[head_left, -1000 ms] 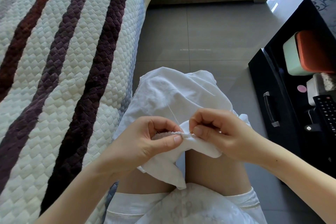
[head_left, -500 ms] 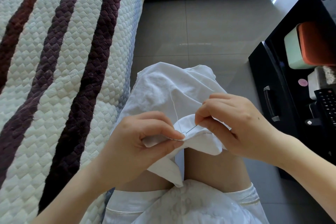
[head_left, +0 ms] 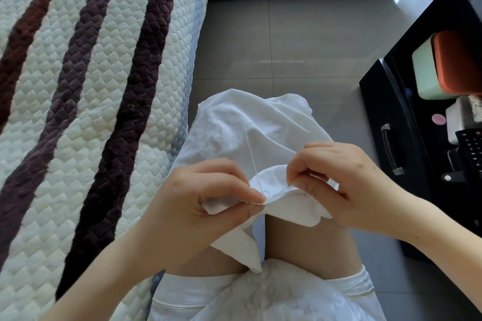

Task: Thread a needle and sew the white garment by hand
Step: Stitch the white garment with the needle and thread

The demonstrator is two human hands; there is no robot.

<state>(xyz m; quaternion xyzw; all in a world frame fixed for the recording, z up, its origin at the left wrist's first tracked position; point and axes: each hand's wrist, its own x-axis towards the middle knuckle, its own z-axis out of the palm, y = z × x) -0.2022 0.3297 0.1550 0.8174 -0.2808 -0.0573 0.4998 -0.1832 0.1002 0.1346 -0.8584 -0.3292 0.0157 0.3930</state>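
In the head view, the white garment (head_left: 234, 133) lay over the person's knees. The left hand (head_left: 198, 206) had its grip pinched on the folded edge. The right hand (head_left: 339, 180) had its grip closed on the needle (head_left: 283, 189), with the thread (head_left: 250, 148) trailing up across the cloth. A stitch seemed under way. Next, the needle wanted drawing through until the thread ran taut.
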